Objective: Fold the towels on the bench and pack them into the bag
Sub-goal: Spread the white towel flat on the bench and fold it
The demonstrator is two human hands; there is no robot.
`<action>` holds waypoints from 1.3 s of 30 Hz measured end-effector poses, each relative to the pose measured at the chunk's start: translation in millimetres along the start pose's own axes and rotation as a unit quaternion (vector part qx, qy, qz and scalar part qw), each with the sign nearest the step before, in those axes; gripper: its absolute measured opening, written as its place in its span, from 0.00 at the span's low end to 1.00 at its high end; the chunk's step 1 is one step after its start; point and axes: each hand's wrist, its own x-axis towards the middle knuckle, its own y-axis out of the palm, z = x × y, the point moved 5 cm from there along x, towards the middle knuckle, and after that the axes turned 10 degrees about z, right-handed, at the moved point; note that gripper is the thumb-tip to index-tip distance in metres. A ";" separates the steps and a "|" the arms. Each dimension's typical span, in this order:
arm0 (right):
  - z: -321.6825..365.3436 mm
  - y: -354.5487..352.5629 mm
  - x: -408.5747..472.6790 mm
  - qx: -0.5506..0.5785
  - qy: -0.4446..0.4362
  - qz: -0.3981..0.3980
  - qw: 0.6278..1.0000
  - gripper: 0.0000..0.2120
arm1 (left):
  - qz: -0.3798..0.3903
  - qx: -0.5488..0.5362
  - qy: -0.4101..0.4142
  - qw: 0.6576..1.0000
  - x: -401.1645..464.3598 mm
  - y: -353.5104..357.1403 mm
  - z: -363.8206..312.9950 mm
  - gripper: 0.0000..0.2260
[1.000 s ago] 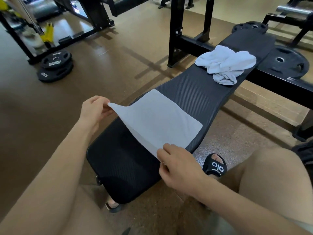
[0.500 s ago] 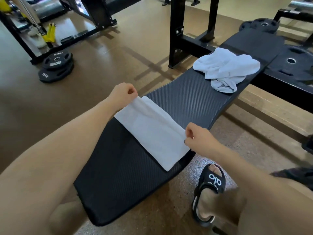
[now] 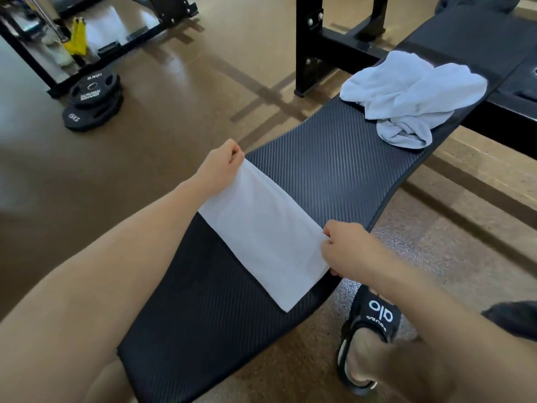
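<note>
Nearest the camera, at about six o'clock, the padded black table (image 3: 334, 175) starts at the person's knees and runs away toward one o'clock. A black sandal (image 3: 374, 312) sits on the floor at four o'clock, just beside the table's edge. Across the near half of the pad lies the white towel (image 3: 261, 231), already doubled into a flat band. The left hand (image 3: 219, 167) grips its far left corner at eleven o'clock with fingers curled tight around the cloth; the right hand (image 3: 348, 248) pinches the far right corner at three o'clock between thumb and fingers. The cloth looks thin, light and limp, so it will likely sag or slide on the textured pad unless held at both corners and kept taut; the corners and the folded edge are the sensible places to take hold for the next fold. Farther off at one o'clock, a crumpled heap of towels (image 3: 412, 94) waits unfolded on the table. Beyond, at ten o'clock, weight plates (image 3: 93, 100) are stacked on the floor. No bag is in view.
</note>
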 end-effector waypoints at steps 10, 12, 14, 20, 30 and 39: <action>11.3 -0.7 -2.3 -0.069 -0.007 -0.043 0.997 0.09 | -0.072 0.067 0.042 0.994 -1.9 8.5 4.6 0.10; 8.5 -0.8 -0.4 -0.073 0.001 -0.047 0.996 0.10 | -0.086 0.076 0.042 0.992 -0.3 9.4 4.7 0.10; 6.4 -2.1 -0.8 -0.098 0.005 -0.058 0.994 0.11 | -0.094 0.077 0.043 0.992 1.8 8.0 5.9 0.10; 4.9 -2.6 -0.2 -0.131 0.015 -0.074 0.989 0.12 | -0.108 0.122 0.038 0.986 5.5 7.0 5.9 0.10; 6.9 -2.5 -1.0 -0.161 0.040 -0.084 0.983 0.04 | -0.107 0.240 0.036 0.964 11.8 16.7 -1.5 0.09; 20.3 2.7 -7.3 -0.336 -0.046 -0.269 0.902 0.15 | -0.172 0.381 0.091 0.904 -12.3 4.2 -27.9 0.16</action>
